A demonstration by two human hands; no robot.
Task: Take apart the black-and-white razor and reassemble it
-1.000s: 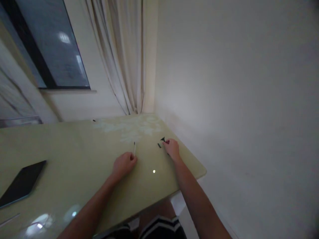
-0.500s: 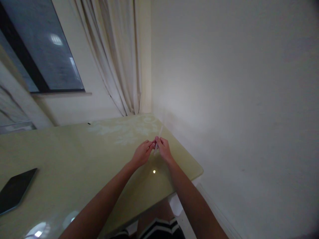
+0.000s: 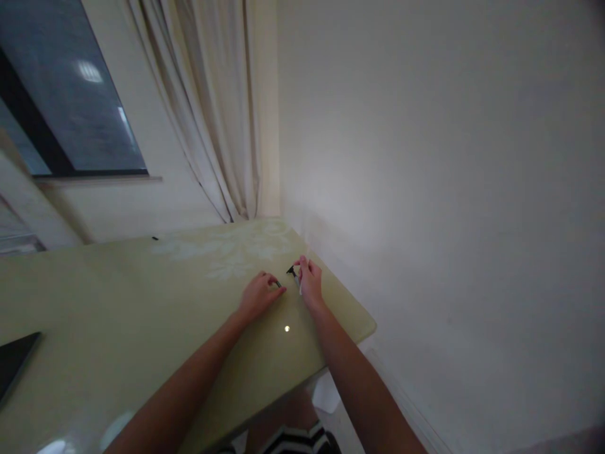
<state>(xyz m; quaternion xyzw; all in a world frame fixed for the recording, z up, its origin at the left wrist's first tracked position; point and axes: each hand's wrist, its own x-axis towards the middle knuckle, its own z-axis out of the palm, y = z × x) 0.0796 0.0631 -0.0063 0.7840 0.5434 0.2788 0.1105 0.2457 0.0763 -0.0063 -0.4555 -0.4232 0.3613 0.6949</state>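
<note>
My right hand (image 3: 311,282) is closed around the slim, light handle of a razor (image 3: 291,270), whose small black T-shaped head points up and left. Part of the handle is hidden by the fingers. To its left, my left hand (image 3: 259,295) pinches a small dark piece (image 3: 278,284) between thumb and fingers; what it is exactly I cannot make out. A short gap separates this piece from the razor head. Both hands are over the right end of a glossy pale-green table (image 3: 189,340).
A dark flat device (image 3: 16,362) lies on the table at far left. Near the back edge is a tiny black object (image 3: 155,238). A white wall (image 3: 425,189) runs along the right side, and a curtain (image 3: 212,113) hangs behind the table.
My hands were together around a thin pale stick; now they have come apart, the left moving left and down. The black razor head and the small dark piece have come into sight.
</note>
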